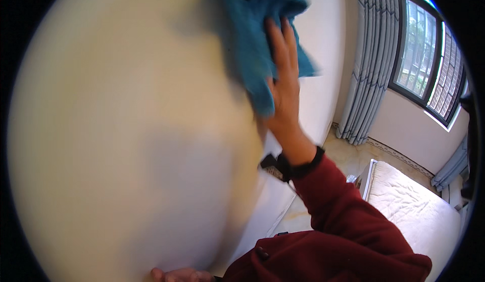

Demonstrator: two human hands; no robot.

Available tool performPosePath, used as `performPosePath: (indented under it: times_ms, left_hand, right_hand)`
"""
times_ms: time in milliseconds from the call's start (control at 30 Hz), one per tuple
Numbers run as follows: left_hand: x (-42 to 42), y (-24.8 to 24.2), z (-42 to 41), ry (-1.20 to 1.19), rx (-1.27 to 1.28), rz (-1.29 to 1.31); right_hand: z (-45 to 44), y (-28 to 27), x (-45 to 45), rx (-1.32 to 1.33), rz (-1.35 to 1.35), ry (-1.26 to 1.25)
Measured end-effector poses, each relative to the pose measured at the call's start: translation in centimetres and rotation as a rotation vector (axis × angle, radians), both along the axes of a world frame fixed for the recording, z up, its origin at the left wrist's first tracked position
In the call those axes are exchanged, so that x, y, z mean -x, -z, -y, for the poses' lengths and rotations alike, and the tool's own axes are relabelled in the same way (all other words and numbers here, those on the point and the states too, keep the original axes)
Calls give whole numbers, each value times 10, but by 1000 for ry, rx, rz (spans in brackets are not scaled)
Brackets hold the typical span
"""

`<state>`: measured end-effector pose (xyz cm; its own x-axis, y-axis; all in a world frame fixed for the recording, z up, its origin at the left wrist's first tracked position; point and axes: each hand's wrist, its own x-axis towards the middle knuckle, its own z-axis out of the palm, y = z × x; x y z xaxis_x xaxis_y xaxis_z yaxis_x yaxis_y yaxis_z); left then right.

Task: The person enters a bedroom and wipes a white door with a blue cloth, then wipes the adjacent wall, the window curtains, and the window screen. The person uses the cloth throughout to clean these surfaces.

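My right hand [284,81] is raised against a large pale wall surface and holds a blue-green cloth [250,47]. The fingers lie over the cloth, which hangs in folds past the thumb side and is partly blurred. A black strap with a small dark device [274,167] sits at the right wrist, below a dark red sleeve. At the bottom edge my left hand [183,275] shows only in part, close to the pale surface. Its palm and most of its fingers are cut off, so whether it touches the surface is unclear.
A grey-blue curtain [369,62] hangs beside a dark-framed window [416,50] with bars outside. Below, at the right, a bed with a white quilted mattress [409,202] stands on the pale floor [343,149]. Another curtain [451,166] hangs near the right rim.
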<state>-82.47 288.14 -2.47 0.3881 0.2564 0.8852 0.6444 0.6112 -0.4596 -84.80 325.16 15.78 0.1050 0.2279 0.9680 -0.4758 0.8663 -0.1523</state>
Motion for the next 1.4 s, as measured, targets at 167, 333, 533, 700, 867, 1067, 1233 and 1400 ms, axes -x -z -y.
performPosePath:
  times_ms: [167, 333, 533, 700, 867, 1067, 1233, 1400]
  left_hand:
    - [-16, -27, -36, 37, -131, 1]
    - [-20, -31, -24, -194, 16, 14]
    - [-38, -23, -41, -361, -8, 285]
    - [-36, -45, -78, -415, 29, 343]
    - [-24, -43, -112, -383, 151, 302]
    - [-24, -46, -138, -480, 218, 287]
    - [-21, -41, -164, -480, 288, 332]
    - [-14, -33, -183, -467, 329, 272]
  right_hand:
    - [87, 99, -20, -529, 117, 8]
    - [-28, 132, -8, -222, 250, 21]
    - [-95, 169, 3, 456, 189, -265]
    - [2, 225, -24, -73, 432, -792]
    - [-74, 287, -26, -87, 369, -64]
    - [-118, 304, -34, 997, 373, -1053]
    - [-55, 308, -41, -89, 561, -103]
    - [-118, 368, -24, 604, 562, -102]
